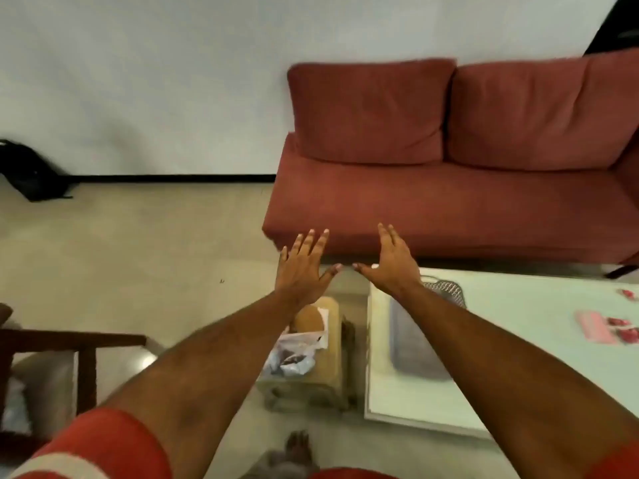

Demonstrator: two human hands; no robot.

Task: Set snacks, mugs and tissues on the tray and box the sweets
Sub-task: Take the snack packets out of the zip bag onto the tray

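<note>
My left hand [302,267] and my right hand [392,262] are stretched out in front of me, palms down, fingers spread, thumbs nearly touching, holding nothing. They hover above the floor in front of the sofa. A grey tray [415,340] lies on the near-left part of the pale table [518,305], partly hidden by my right forearm. A pink packet [593,326] and red-wrapped sweets [626,331] lie at the table's right side. On the floor left of the table stands a cardboard box [328,357] with a plastic bag and a brown rounded item inside.
A red sofa [449,195] stands behind the table against a white wall. A black bag [31,174] lies on the floor far left. A dark wooden chair frame [79,347] is at the lower left.
</note>
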